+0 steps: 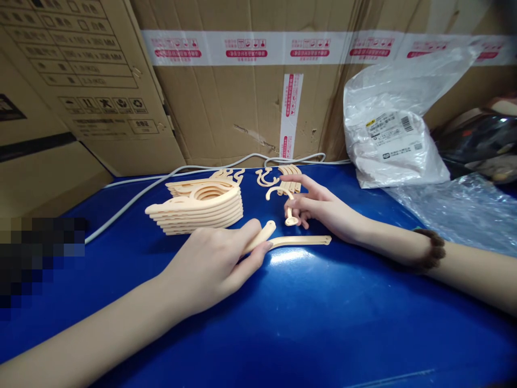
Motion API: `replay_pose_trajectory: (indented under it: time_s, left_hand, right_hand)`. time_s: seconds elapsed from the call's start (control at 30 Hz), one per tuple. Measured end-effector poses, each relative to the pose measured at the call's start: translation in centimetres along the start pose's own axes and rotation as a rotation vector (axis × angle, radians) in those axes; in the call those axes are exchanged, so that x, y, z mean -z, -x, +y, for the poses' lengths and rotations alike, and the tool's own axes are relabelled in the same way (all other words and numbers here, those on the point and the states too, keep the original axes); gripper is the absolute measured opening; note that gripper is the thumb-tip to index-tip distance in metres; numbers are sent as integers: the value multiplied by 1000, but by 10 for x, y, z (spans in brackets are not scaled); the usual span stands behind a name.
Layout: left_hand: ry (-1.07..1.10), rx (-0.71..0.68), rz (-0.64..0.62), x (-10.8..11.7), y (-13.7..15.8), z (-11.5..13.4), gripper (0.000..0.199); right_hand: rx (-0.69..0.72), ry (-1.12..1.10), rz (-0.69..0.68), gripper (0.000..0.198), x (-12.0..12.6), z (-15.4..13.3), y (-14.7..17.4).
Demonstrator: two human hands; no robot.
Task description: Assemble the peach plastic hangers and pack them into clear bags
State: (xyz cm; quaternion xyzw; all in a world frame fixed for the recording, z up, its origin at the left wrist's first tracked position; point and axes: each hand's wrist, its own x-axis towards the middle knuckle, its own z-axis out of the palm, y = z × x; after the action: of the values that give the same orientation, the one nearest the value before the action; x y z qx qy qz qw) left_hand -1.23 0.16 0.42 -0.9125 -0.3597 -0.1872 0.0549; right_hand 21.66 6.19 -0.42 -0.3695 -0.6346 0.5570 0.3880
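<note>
- Left hand (220,258): grip pinching a cream strip (262,234) between thumb and fingers, over the table (323,323); strip's rounded end sticks out past the fingers.
- Second cream strip (301,241): runs rightward from the left thumb tip, slightly curved; can't tell if held by the left hand too or lying on the table.
- Right hand (315,205): grip pinching a cream hook (290,211) by its stem, index finger extended; hook upright, curve on top, flat round foot down, just beyond the second strip.
- Right wrist: dark brown fuzzy band (430,250).
- Stack of cream hanger frames (194,218): layered on the table, just beyond the left hand.
- Behind: loose hooks (264,184) and a row of strips (291,171), near the right fingers; small cream pieces (240,175) behind the stack.
- White cable (177,171) across the back.
- Back right: white plastic bag (388,140) with label; clear plastic sheet (464,210) beside it.
- Cardboard boxes (222,108) behind and at left, red-and-white tape on the back one.
</note>
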Motion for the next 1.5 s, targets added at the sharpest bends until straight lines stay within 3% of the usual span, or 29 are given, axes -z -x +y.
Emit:
replay_pose_trajectory:
  time_s: [0.1, 0.17, 0.33, 0.6, 0.97, 1.27, 1.5]
  left_hand:
    - [-22, 4, -19, -2, 0, -2, 27]
    - [-57, 16, -27, -3, 0, -2, 26]
    - [-123, 83, -51, -2, -2, -1, 21]
    - [-139, 74, -137, -5, -2, 0, 26]
    - [-44, 40, -79, -4, -2, 0, 38]
    - [34, 84, -46, -4, 0, 0, 24]
    - [12, 105, -104, -8, -2, -2, 22]
  right_hand:
    - [15, 68, -81, 21, 1, 0, 0]
    - [20, 100, -89, 15, 2, 0, -1]
    - [3, 87, -54, 20, 2, 0, -1]
    - [-21, 53, -48, 22, 1, -2, -1]
    - [-2, 65, -50, 16, 0, 0, -1]
    - [18, 48, -53, 12, 1, 2, -2]
    - [9, -52, -36, 11, 3, 3, -2]
